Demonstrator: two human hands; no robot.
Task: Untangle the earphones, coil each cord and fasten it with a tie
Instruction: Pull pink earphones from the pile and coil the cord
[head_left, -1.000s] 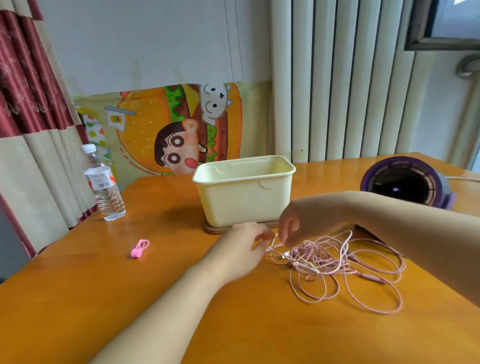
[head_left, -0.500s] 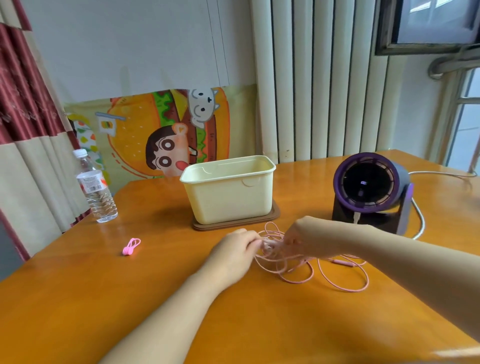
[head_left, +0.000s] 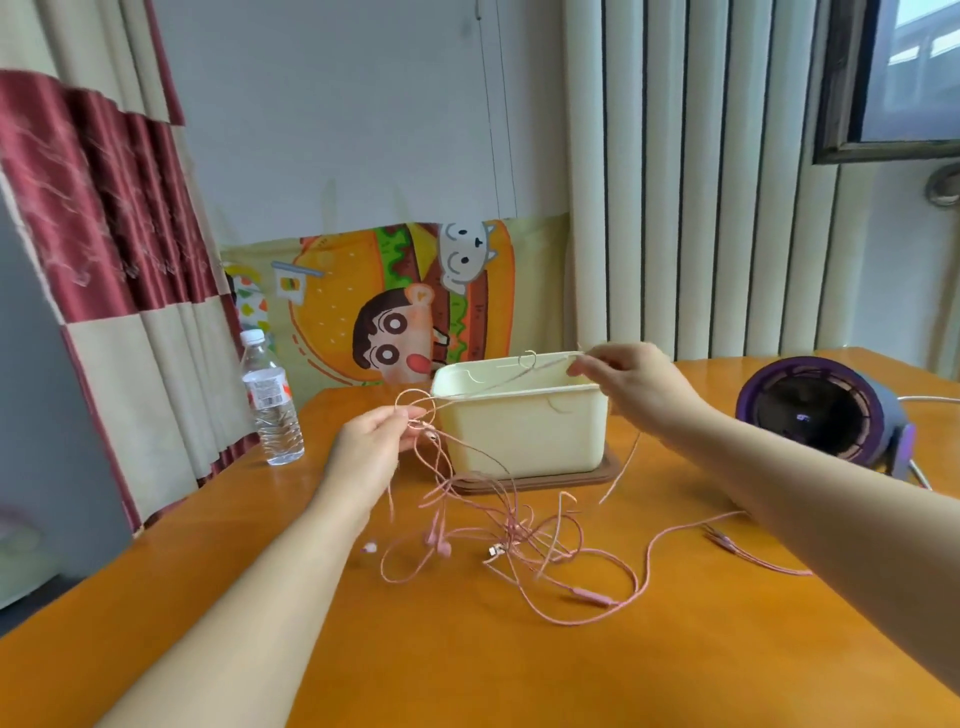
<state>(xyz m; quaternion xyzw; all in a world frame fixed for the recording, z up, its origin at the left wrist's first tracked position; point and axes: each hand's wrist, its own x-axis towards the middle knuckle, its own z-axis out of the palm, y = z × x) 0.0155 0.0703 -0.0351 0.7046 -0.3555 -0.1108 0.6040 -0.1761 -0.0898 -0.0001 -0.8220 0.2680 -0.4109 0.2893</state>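
In front of the cream tub (head_left: 524, 436), on the near side of the orange desk (head_left: 467, 665), most of the pink earphones (head_left: 519, 540) lie in a loose tangle, earbuds and inline remote among the loops. From there several strands rise to your hands. Your left hand (head_left: 371, 449), raised just left of the tub's front corner, pinches a small bunch of loops between thumb and fingertips. Your right hand (head_left: 631, 384), raised at the tub's right rim, pinches a single strand that runs taut across the tub's open top toward the left hand. The tub stands on a brown mat (head_left: 608, 470). Left of the tub stands a water bottle (head_left: 271, 410), upright; right of it sits a purple fan (head_left: 821, 410). Behind the tub, a cartoon burger poster (head_left: 395, 301) leans on the wall.
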